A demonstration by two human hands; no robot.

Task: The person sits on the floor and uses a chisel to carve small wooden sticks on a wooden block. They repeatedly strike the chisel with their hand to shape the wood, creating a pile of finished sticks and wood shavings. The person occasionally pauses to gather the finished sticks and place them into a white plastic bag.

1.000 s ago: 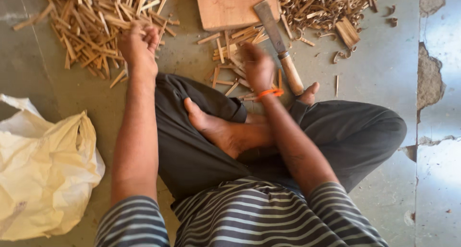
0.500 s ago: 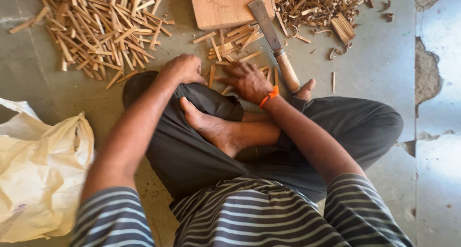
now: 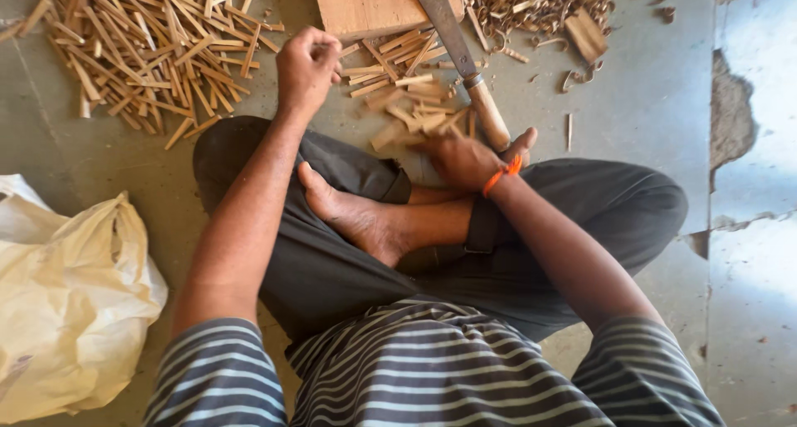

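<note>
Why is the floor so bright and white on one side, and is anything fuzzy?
In the head view, strong light washes out the floor strip at the right edge to pale white; the stick pile and knife look sharp; the right hand looks slightly soft; the left hand is fairly crisp.

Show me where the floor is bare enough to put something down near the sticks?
Bare concrete lies between the white sack and the big stick pile, and right of the knife, below the wood shavings. It is crowded before the wooden block, where cut sticks lie by the right hand. The left hand is closed.
</note>
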